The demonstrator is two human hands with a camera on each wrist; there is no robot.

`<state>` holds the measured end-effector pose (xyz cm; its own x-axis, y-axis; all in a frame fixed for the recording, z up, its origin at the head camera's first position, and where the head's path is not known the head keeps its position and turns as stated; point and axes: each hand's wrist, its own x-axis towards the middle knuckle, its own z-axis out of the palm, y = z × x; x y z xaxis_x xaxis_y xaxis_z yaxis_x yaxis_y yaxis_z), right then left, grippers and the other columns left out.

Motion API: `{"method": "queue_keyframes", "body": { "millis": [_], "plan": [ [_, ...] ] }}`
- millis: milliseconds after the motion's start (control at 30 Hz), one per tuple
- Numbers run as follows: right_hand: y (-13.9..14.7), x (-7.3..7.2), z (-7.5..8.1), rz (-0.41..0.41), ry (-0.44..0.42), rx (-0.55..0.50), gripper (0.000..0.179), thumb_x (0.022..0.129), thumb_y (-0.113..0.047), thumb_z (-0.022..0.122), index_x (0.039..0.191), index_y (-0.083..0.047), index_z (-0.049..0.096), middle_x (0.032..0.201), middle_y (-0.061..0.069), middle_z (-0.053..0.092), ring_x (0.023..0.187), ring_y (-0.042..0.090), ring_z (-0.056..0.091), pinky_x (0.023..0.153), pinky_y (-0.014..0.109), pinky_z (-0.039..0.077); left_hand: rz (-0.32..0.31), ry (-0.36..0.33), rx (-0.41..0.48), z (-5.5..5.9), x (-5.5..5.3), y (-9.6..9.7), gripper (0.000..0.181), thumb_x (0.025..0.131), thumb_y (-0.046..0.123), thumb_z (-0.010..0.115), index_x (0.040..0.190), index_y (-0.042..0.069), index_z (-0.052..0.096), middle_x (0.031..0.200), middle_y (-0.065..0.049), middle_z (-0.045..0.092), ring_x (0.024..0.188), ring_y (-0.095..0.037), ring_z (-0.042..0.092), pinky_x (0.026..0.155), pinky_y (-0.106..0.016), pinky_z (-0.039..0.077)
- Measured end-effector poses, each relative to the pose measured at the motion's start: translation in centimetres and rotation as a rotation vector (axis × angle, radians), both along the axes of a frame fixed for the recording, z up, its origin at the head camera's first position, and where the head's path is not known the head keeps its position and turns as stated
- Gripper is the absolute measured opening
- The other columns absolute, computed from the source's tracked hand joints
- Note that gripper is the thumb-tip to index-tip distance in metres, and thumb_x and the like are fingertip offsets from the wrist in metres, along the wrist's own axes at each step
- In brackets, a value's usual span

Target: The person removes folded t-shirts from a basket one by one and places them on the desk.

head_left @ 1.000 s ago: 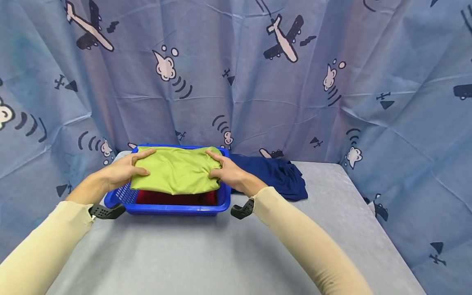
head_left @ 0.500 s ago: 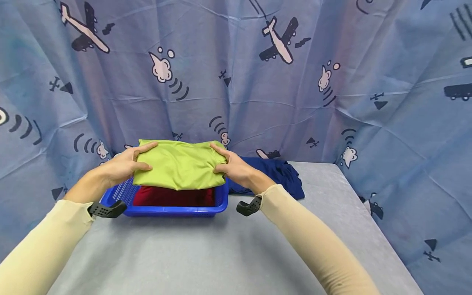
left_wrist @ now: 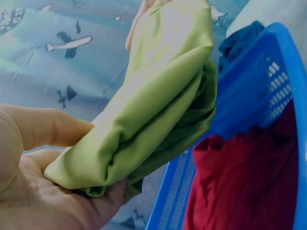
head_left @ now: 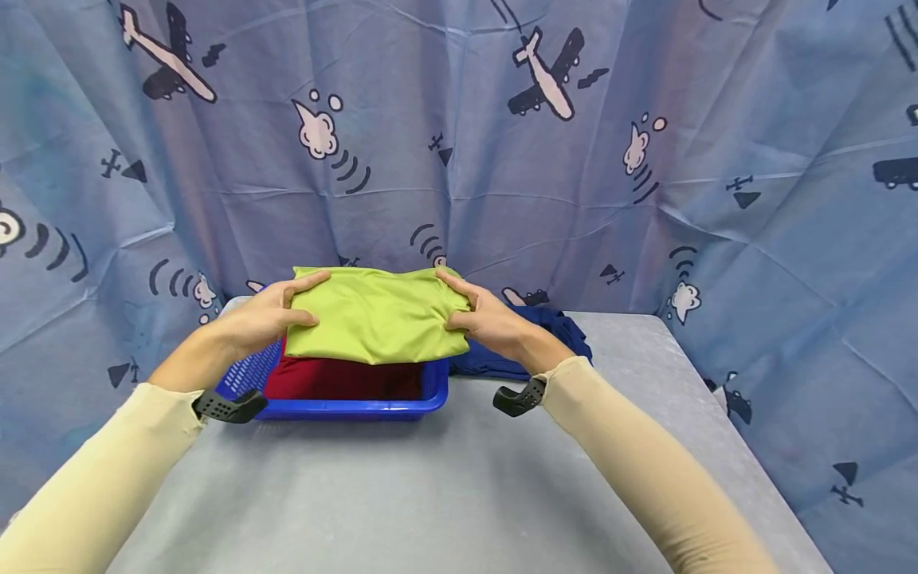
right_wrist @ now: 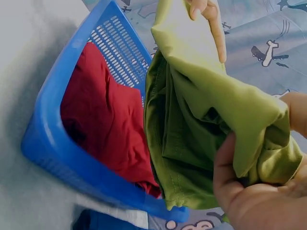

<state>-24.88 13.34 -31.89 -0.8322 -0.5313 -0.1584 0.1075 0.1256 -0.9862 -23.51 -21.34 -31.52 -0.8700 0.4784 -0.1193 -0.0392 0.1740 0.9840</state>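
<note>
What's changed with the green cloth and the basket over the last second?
Both hands, left hand and right hand, have raised the folded green cloth off the red cloth and shifted it rightward. Their grip is unchanged. The blue basket, red cloth and navy cloth stayed put.

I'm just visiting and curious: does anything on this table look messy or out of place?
Only the navy cloth: it lies crumpled on the table beside the blue basket, while the red cloth sits inside and the green cloth is held neatly folded by both hands. Nothing looks spilled or damaged.
</note>
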Motion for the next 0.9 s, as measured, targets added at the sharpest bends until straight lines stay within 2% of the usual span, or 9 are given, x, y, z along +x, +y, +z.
{"method": "queue_keyframes", "body": {
  "millis": [133,367,600,900],
  "plan": [
    [1.7,0.5,0.0,-0.002,-0.008,-0.011,0.090,0.092,0.011,0.051,0.162,-0.035,0.017,0.160,0.010,0.031,0.115,0.019,0.054,0.081,0.025,0.055,-0.010,0.029,-0.015,-0.3,0.0,1.6,0.084,0.093,-0.008,0.052,0.164,0.012,0.012,0.140,-0.015,0.048,0.093,-0.003,0.067,0.080,-0.021,0.058],
    [4.4,1.2,-0.3,-0.008,0.008,0.001,0.091,0.091,0.010,0.051,0.163,-0.032,0.014,0.162,0.011,0.028,0.114,0.017,0.056,0.082,0.024,0.055,-0.044,0.041,-0.002,-0.7,0.1,4.3,0.085,0.091,-0.010,0.050,0.164,0.010,0.010,0.150,-0.027,0.040,0.093,-0.004,0.066,0.079,-0.020,0.057],
    [6.3,1.4,-0.2,-0.023,0.008,0.007,0.090,0.092,0.009,0.052,0.163,-0.034,0.016,0.161,0.011,0.030,0.115,0.015,0.058,0.083,0.025,0.057,-0.026,0.032,0.048,-0.9,0.6,6.3,0.088,0.088,-0.013,0.047,0.164,0.011,0.009,0.149,-0.026,0.041,0.095,-0.007,0.065,0.077,-0.022,0.058],
    [9.2,1.4,-0.2,-0.014,0.021,-0.020,0.089,0.092,0.011,0.049,0.163,-0.034,0.017,0.163,0.011,0.028,0.112,0.011,0.063,0.080,0.025,0.058,-0.007,0.078,0.063,-1.2,0.9,9.0,0.088,0.086,-0.011,0.049,0.163,0.008,0.013,0.134,-0.022,0.053,0.088,-0.005,0.064,0.075,-0.019,0.055]
  ]
}}
